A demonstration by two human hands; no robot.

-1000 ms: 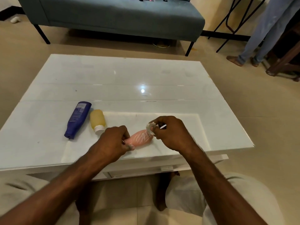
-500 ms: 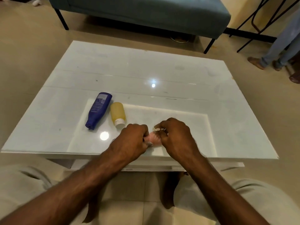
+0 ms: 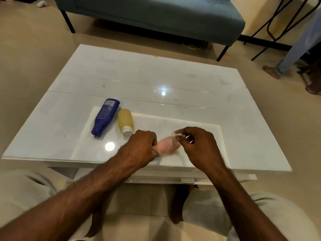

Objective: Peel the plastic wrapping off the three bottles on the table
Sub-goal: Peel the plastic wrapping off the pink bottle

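Note:
A small pink bottle [image 3: 167,145] wrapped in clear plastic lies near the front edge of the white table [image 3: 173,80]. My left hand [image 3: 140,146] grips its left end, which is hidden in my fist. My right hand [image 3: 199,145] pinches the twisted plastic wrapping [image 3: 175,136] at the bottle's right end, pulled up a little. A dark blue bottle [image 3: 106,117] and a small yellow bottle [image 3: 125,122] with a white cap lie side by side to the left, apart from both hands.
A teal sofa [image 3: 156,16] stands behind the table. Another person's legs [image 3: 295,49] and black chair legs [image 3: 271,28] are at the far right. My knees sit under the table's front edge.
My hands came close together over the pink bottle, then moved apart again, and my right hand has pulled the twisted wrap end out to the right. The camera tilted and shifted.

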